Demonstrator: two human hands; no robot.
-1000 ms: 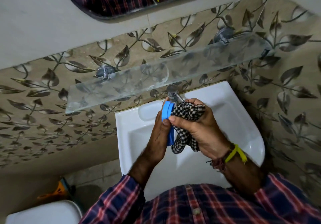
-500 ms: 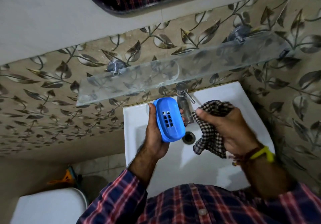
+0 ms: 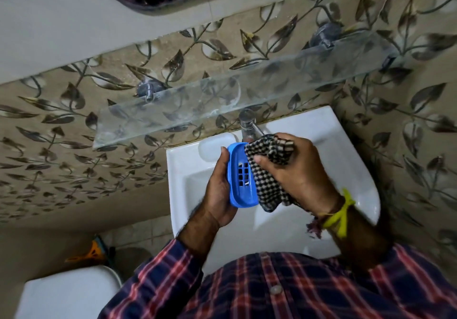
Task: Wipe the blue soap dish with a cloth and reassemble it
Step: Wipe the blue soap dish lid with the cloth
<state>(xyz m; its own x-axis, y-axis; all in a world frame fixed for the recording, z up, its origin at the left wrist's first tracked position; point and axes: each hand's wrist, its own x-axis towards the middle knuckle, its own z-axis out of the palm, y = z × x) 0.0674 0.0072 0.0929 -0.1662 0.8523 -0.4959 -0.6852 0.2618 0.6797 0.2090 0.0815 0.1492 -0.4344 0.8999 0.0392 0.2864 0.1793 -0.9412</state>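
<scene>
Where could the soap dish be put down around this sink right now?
Bare patches: the clear glass shelf above the chrome tap, and the white sink's moulded recess left of the tap. Over the basin it is crowded: the left hand holds the blue slotted soap dish, the right hand the checked cloth.

Left hand (image 3: 218, 192) grips the blue soap dish (image 3: 241, 176); right hand (image 3: 294, 170) presses the checked cloth (image 3: 265, 170) against it, above the sink (image 3: 346, 160).

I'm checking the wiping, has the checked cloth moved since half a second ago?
Yes. The checked cloth moved left, away from the tap, onto the blue soap dish.
</scene>
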